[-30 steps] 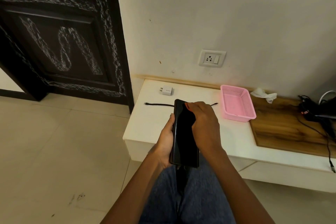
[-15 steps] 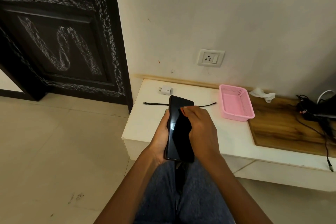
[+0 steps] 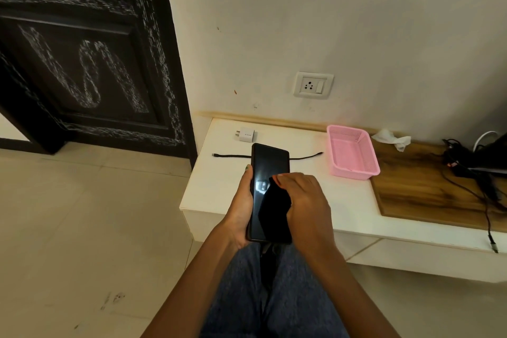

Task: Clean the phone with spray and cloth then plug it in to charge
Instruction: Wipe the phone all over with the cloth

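Observation:
A black phone [image 3: 267, 170] is upright in front of me, gripped along its left edge by my left hand [image 3: 241, 208]. My right hand [image 3: 307, 206] presses a black cloth [image 3: 275, 211] against the lower half of the screen. On the white shelf [image 3: 219, 189] behind lie a white charger adapter [image 3: 246, 134] and a black cable [image 3: 231, 156], partly hidden by the phone. A wall socket [image 3: 313, 85] sits above the shelf. No spray bottle is in view.
A pink basket [image 3: 352, 152] stands on the shelf to the right, beside a wooden board [image 3: 422, 189] with a crumpled tissue [image 3: 393, 139] and tangled black wires [image 3: 472, 165]. A dark door [image 3: 82, 49] is at the left. My jeans-clad knees [image 3: 274, 296] are below.
My right hand with the cloth has slid down the screen from the top to the lower half, uncovering the upper screen. The phone has risen slightly in view.

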